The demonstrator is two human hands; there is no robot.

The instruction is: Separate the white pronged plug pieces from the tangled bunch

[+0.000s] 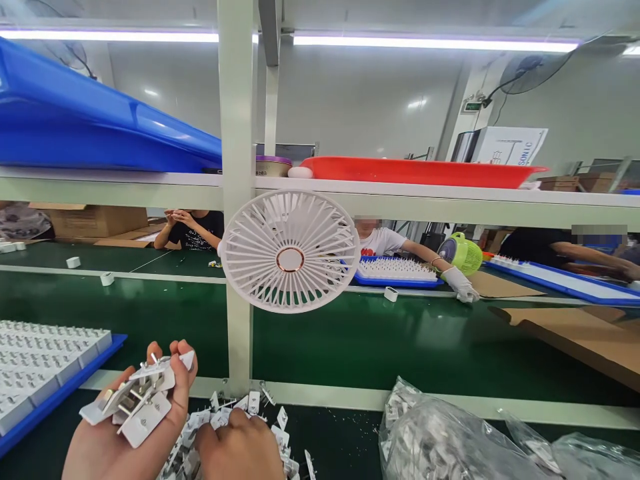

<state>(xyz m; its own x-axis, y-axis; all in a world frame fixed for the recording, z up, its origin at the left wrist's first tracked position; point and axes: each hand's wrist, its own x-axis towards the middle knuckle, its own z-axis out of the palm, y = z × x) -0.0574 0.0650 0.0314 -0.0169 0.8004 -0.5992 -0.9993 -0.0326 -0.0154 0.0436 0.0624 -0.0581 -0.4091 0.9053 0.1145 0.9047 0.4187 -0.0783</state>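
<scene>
In my left hand point(150, 427), palm up with the fingers curled, lie several small white plastic parts point(145, 400) with metal prongs. My right hand point(243, 447) reaches into a loose pile of the same white parts point(280, 437) on the dark bench. Its fingers are bent down into the pile, and their tips are hidden, so I cannot see what they hold. At the left stands a blue tray point(65, 390) with white blocks point(45, 367) set in rows, metal pieces standing up from them.
A clear plastic bag point(450, 433) of white parts lies at right. A white fan point(290, 250) hangs on the post point(240, 347) ahead. Beyond runs a green conveyor belt point(350, 347), with cardboard point(590, 340) at right. Co-workers sit across; one gloved hand point(460, 283) reaches toward the belt.
</scene>
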